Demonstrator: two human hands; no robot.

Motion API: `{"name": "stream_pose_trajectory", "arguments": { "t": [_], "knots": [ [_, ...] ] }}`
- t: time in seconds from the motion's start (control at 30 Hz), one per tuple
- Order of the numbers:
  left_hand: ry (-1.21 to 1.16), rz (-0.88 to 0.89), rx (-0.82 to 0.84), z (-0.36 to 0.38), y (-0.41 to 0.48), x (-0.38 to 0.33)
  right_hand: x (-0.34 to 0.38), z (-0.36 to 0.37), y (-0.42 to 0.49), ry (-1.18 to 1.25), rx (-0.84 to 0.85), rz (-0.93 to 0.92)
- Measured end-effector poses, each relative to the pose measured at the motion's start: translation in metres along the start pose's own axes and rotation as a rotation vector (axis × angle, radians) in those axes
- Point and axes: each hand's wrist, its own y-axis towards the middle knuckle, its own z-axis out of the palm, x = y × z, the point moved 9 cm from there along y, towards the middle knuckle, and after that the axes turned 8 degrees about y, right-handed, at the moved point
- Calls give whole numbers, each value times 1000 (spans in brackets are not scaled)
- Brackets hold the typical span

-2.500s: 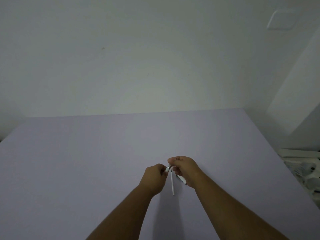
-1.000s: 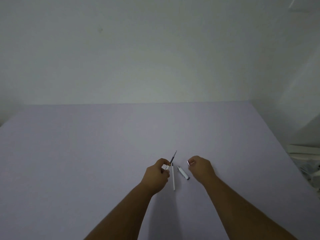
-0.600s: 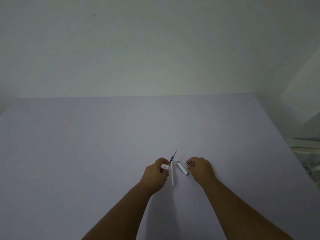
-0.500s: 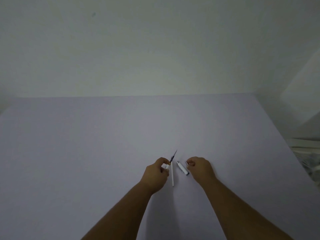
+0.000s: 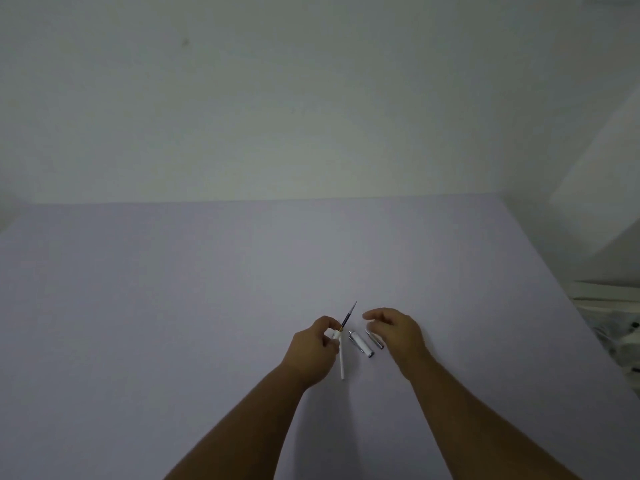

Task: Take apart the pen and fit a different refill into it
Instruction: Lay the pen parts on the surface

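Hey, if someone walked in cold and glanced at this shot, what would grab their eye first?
Probably the left hand near the middle of the pale table, pinching a pen barrel with its dark refill sticking up and away. Just to its right, a white pen cap and a small metal tip piece lie on the table. The right hand hovers over them, fingers loosely spread and holding nothing.

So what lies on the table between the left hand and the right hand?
In the head view, between the left hand and right hand lie a white refill, a white pen part and a small silver piece, each apart from the others.
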Motion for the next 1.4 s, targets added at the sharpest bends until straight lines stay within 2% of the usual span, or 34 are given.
{"name": "stream_pose_trajectory", "arguments": {
  "t": [0.07,0.23,0.43,0.6,0.63,0.7,0.77,0.87,1.03,1.4],
  "knots": [
    [15,13,4,1,1,-5,4,10,-3,87,74,29],
    [14,35,27,6,-1,-15,15,13,-2,132,76,47],
    [0,34,33,9,-2,-16,12,14,-1,153,160,99],
    [-3,15,45,10,-2,-10,8,-15,20,357,-97,122],
    [-2,10,40,9,-2,-8,6,-24,23,299,-143,115],
    [2,2,28,7,-3,-4,1,-38,24,7,-192,105],
    [7,-6,17,7,-3,0,-8,-41,21,-342,-155,135],
    [17,-18,1,7,-3,3,-19,-35,16,-593,-74,163],
    [69,-24,-24,4,-4,6,-22,-26,14,-710,-52,131],
    [71,-38,-79,-6,-7,13,-26,-26,10,-682,-130,143]
  ]
}}
